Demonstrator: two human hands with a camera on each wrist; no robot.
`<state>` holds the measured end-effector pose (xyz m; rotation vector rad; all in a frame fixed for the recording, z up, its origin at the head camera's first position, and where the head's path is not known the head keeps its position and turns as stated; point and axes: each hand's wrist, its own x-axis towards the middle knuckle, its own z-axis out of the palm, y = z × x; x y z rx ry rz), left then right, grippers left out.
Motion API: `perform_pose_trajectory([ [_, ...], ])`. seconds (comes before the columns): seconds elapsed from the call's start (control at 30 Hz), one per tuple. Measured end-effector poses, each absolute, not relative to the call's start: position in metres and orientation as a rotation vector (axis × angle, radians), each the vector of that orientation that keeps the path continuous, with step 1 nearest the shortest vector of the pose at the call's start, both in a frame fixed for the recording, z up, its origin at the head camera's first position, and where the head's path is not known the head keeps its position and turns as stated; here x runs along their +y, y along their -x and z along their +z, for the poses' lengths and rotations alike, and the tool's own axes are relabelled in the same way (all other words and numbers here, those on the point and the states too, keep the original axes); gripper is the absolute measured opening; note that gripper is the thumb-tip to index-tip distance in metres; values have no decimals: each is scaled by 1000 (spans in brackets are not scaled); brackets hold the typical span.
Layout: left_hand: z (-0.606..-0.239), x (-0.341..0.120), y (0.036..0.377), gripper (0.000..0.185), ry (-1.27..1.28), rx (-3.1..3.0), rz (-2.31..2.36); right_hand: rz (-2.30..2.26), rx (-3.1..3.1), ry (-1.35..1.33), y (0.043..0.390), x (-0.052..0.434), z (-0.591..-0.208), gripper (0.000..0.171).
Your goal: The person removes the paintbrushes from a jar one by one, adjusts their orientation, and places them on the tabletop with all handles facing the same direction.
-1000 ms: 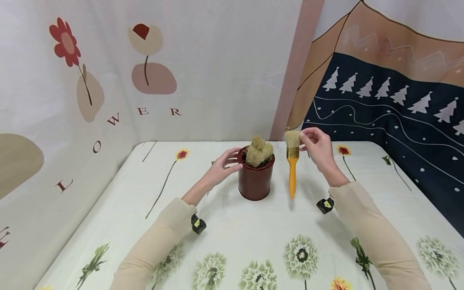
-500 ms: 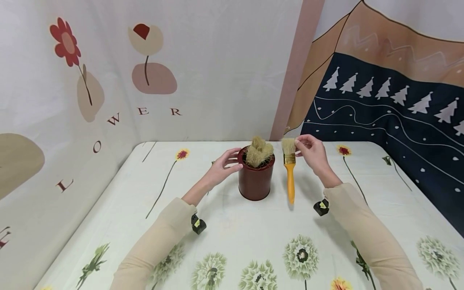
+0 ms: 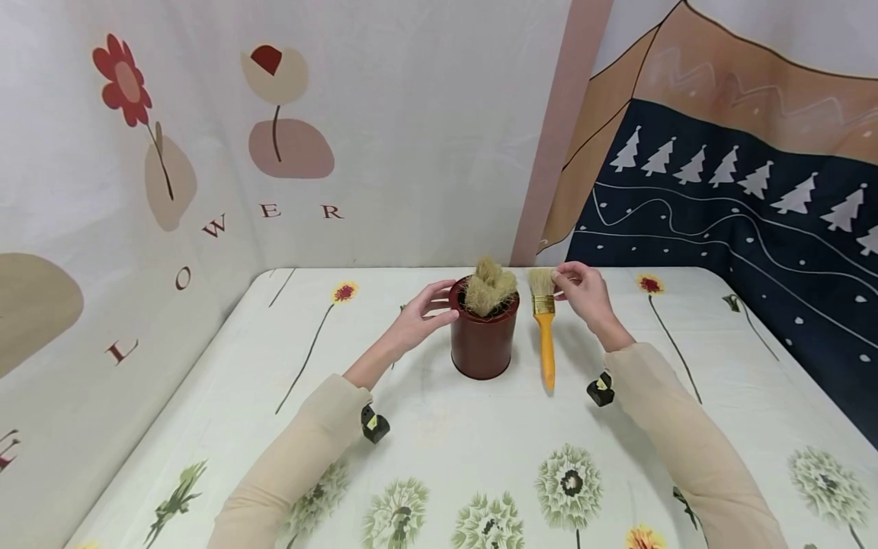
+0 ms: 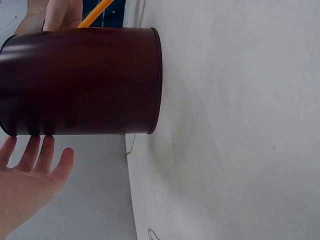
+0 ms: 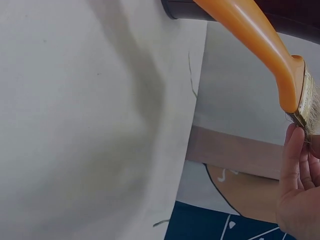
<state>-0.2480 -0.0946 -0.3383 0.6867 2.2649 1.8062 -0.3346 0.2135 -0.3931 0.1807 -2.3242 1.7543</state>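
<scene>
A dark red cylindrical pot (image 3: 483, 347) stands upright on the table with a fuzzy pale-green cactus (image 3: 488, 288) in it. Against the pot's left side rest fingertips of my left hand (image 3: 414, 319); the left wrist view shows its fingers fairly straight, with the thumb apart from the pot (image 4: 80, 82). On the other side, my right hand (image 3: 586, 293) pinches a paintbrush (image 3: 546, 343) by the edge of its pale bristles. The bristles point up, and the orange handle (image 5: 250, 35) hangs down, just right of the pot. Whether the handle's end touches the table, I cannot tell.
A white cloth with printed flowers covers the table (image 3: 425, 427). Behind it hangs a pale printed curtain (image 3: 411, 152), with a dark blue tree-patterned cloth (image 3: 686, 206) at the right. A small black wrist camera (image 3: 374, 424) sits under each sleeve.
My right hand has moved left and slightly down, bringing the paintbrush closer to the pot. The left hand and the pot have stayed in place.
</scene>
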Motion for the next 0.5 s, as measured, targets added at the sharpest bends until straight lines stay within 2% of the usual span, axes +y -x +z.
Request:
perform_pose_trajectory([
  [0.23,-338,-95,248,54,-684,2263,1810,1753,-2365,-134,339,210,-401,23],
  [0.5,-339,-95,248,54,-684,2265,1804,1631,-2463,-153,319,195,-383,19],
])
